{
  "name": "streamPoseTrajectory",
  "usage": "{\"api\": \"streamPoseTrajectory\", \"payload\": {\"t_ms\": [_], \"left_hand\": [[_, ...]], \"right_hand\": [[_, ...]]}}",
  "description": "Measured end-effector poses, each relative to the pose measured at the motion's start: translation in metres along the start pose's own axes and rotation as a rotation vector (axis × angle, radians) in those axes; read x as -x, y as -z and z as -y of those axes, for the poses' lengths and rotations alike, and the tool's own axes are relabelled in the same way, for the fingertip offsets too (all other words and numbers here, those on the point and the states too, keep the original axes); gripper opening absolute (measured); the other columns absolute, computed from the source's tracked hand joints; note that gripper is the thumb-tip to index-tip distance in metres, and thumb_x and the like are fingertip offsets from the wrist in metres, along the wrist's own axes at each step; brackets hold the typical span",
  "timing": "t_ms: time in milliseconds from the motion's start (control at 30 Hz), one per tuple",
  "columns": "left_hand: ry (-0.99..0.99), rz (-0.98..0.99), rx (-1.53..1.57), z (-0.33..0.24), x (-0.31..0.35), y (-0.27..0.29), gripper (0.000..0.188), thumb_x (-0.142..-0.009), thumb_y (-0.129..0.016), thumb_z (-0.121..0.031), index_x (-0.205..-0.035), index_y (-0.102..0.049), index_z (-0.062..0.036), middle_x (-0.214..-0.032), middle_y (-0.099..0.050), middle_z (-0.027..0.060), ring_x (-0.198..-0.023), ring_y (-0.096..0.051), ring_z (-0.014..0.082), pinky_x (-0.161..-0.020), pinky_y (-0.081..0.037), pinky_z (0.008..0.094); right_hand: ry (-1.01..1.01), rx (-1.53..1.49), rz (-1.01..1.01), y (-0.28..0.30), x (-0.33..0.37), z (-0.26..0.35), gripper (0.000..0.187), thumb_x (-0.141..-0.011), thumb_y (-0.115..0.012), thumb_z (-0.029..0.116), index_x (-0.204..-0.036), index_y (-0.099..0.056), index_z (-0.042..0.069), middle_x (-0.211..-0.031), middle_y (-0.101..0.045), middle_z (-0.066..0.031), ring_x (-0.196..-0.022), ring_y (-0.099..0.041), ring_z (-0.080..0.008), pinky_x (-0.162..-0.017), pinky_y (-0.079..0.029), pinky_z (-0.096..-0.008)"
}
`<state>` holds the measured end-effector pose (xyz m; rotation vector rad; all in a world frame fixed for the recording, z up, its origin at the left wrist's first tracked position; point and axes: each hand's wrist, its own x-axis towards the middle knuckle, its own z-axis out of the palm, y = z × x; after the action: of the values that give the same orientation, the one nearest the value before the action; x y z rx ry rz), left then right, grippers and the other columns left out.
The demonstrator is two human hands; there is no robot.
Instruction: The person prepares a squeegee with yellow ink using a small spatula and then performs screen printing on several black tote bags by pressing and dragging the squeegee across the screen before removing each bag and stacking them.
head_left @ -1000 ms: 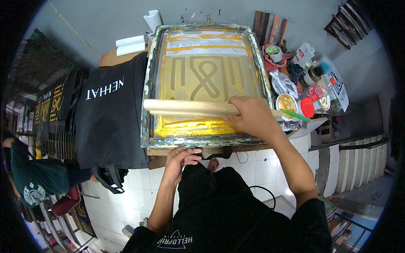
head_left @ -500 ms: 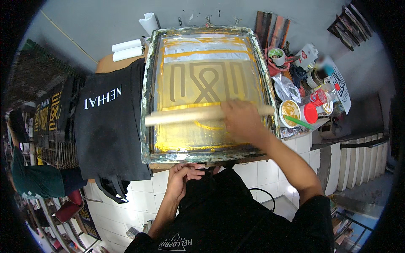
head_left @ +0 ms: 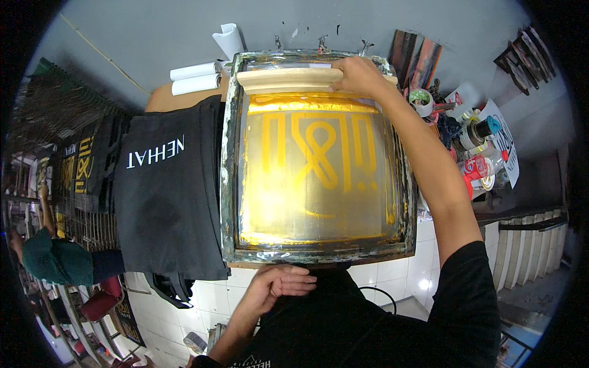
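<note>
On the tabletop (head_left: 161, 102) by the gray wall (head_left: 147, 40): paint-stained screen-printing frame (head_left: 228, 184); black tote bags (head_left: 169, 190) lie just left.
Floor (head_left: 211, 300): white tile, below the near edge.
Squeegee (head_left: 282, 80): pale wood, over the far end of the screen.
Long axis: left-right, roughly parallel to the far rail; left end points at the left rail. Blade hidden.
Ink (head_left: 313, 104): yellow ridge just nearside of the squeegee.
Right hand (head_left: 359, 75): fingers clamped on the squeegee, right of its middle.
Left hand (head_left: 281, 287): near the near rail, fingers together; can't tell if gripping.
</note>
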<state>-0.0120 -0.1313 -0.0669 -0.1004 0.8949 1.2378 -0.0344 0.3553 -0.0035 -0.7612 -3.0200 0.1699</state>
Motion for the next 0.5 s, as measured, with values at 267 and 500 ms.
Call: {"api": "streamPoseTrajectory", "payload": {"t_ms": [267,500], "left_hand": [[-1.561,-0.609,-1.690,-0.246,-0.139,-0.042,0.050,-0.084,-0.074,-0.015,-0.131,-0.060,-0.0031,-0.133,-0.061,0.0197,-0.129,-0.053,0.0351,-0.114,-0.036,0.0454],[-1.148,-0.525,-1.839,-0.305,-0.180,-0.042,0.029,-0.078,-0.081,-0.025,-0.094,-0.073,-0.0017,-0.088,-0.071,0.0193,-0.085,-0.069,0.0375,-0.077,-0.053,0.0449]], "right_hand": [[-0.190,0.191,-0.140,-0.021,0.031,-0.007,0.070,-0.072,-0.070,0.075,-0.097,-0.077,0.010,-0.086,-0.074,-0.0171,-0.080,-0.073,-0.0350,-0.073,-0.058,-0.0475],[-0.249,0.204,-0.074,-0.025,0.051,-0.001,0.071,-0.071,-0.068,0.078,-0.092,-0.077,0.010,-0.083,-0.075,-0.0143,-0.079,-0.074,-0.0320,-0.070,-0.058,-0.0454]]}}
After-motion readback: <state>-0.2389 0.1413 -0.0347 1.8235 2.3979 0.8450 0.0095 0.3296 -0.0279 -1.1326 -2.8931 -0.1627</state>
